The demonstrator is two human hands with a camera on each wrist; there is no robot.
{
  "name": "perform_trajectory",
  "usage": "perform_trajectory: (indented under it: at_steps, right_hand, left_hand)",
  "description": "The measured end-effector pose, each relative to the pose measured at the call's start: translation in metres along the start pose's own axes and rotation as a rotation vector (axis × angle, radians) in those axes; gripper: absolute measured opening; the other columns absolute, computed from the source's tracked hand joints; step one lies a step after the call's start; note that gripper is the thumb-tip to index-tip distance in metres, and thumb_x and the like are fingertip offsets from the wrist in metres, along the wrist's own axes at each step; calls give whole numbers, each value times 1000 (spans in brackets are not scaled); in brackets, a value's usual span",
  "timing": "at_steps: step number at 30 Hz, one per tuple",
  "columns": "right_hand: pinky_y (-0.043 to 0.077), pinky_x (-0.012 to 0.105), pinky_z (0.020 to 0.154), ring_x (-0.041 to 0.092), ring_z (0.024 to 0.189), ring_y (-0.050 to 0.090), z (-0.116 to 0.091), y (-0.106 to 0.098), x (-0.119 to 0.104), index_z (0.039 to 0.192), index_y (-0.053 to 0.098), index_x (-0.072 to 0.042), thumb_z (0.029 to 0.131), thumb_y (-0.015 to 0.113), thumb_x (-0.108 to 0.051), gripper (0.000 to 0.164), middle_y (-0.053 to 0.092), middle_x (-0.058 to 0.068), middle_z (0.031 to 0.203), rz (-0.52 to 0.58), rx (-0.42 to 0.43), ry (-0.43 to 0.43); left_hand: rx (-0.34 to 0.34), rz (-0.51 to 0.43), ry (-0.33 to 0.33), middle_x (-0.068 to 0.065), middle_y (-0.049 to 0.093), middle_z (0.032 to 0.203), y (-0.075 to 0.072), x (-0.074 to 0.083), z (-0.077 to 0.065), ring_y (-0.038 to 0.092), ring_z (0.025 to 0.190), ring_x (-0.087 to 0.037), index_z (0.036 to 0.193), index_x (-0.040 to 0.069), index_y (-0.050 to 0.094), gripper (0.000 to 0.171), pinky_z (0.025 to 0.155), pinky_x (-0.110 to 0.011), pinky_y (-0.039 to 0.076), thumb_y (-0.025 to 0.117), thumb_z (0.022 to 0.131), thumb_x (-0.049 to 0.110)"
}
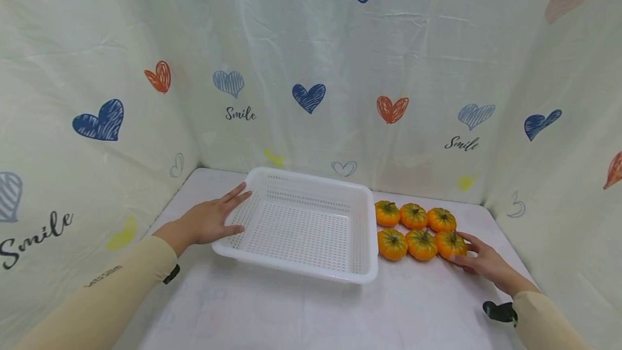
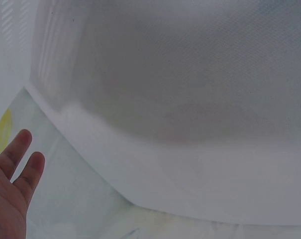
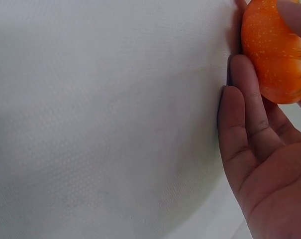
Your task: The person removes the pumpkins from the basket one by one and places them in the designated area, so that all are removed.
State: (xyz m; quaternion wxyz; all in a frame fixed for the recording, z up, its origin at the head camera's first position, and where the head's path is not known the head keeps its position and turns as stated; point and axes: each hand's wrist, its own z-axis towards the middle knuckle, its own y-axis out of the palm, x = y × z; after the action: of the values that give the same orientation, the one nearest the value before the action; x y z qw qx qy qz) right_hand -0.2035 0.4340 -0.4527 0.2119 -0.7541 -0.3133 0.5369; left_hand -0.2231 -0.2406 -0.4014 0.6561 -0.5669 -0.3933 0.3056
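Observation:
A white perforated plastic basket [image 1: 301,226] stands on the table, its inside bare. My left hand [image 1: 209,222] lies at the basket's left rim with fingers spread and thumb apart; in the left wrist view, two straight fingertips [image 2: 35,162] show beside the table's edge. Right of the basket, small orange pumpkins sit in two rows of three. My right hand [image 1: 488,263] holds the front-row right pumpkin [image 1: 449,243], thumb on the near side and fingers round the far side. Up close in the right wrist view, that pumpkin [image 3: 277,55] sits between thumb and fingers, low at the tablecloth.
The front row also has a left pumpkin [image 1: 392,244] and a middle pumpkin [image 1: 421,244]. Behind them are three more, among them a back right pumpkin [image 1: 441,219]. A white cloth covers the table [image 1: 272,312]. Heart-printed curtains [image 1: 340,58] enclose the back and both sides.

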Motion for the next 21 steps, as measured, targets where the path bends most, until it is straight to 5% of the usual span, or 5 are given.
perform_trajectory:
  at_steps: [21]
  right_hand:
    - [55,42,90,32,106,61,-1,0,-1,157,13,-1,86,75,-48,105,22,42,145,4,-6,4]
  left_hand:
    - [-9,15,-14,-9,11,166,-1,2,0,55,123,-42,159,14,24,81,95,-57,47,59,96,51]
